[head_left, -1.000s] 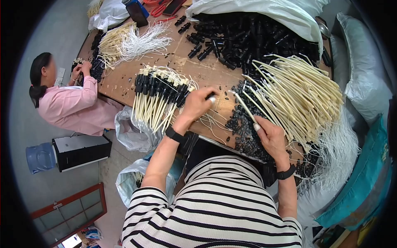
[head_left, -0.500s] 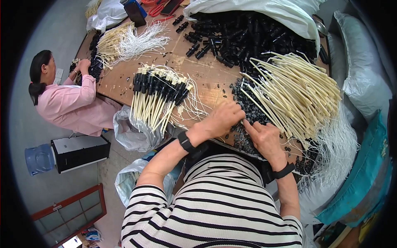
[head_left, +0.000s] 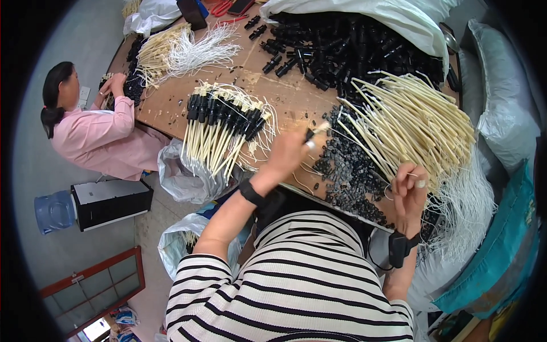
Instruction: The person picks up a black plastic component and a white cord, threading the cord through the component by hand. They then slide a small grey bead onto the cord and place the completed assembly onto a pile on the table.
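My left hand (head_left: 288, 149), smeared by motion, is closed on a black connector (head_left: 309, 135) with a cream-coloured end sticking out past the fingers. My right hand (head_left: 409, 185) is raised palm up with its fingers curled at the right, and a thin white cord seems to be pinched at its fingertips. Between the hands lies a heap of small black pieces (head_left: 350, 171). Left of my left hand sits a bundle of black connectors on cream tubes (head_left: 225, 117) with white cords. A large pile of cream tubes (head_left: 419, 125) lies beyond my right hand.
Black connectors (head_left: 364, 45) spill from a white sack (head_left: 393, 14) at the back of the wooden table (head_left: 268, 71). Another tube bundle (head_left: 159, 54) lies far left, near a co-worker in pink (head_left: 99, 128). Stuffed sacks (head_left: 507, 97) stand at the right; open bags (head_left: 188, 176) are below the table's edge.
My hands, close together over the small black pieces before, have parted. The left has moved up and left with the black connector; the right has moved right and turned palm up.
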A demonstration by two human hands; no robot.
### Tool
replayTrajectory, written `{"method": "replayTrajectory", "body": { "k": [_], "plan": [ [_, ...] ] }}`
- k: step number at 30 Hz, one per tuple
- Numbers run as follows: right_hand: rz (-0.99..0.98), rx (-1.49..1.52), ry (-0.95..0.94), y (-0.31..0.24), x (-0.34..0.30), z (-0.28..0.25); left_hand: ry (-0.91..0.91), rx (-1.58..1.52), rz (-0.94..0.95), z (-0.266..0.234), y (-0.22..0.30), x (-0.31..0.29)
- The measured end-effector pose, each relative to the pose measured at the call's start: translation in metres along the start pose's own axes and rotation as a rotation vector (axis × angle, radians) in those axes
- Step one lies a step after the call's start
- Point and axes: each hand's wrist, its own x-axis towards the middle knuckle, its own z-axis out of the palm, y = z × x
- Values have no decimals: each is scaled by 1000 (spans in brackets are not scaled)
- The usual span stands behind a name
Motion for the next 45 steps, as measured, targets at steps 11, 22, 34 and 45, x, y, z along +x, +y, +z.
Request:
{"method": "replayTrajectory", "body": {
  "k": [11,22,34,45],
  "plan": [
    [-241,-1262,-27,54,16,63,-211,-625,-99,2,35,-4],
    [-342,-1381,48,51,20,58,-128,-138,198,-2,43,-7],
    [-257,-1211,-185,48,15,58,-362,-439,211,-4,49,-5],
    [-182,-1208,-196,53,10,57,34,-445,547,0,40,-9]
  ]
}}
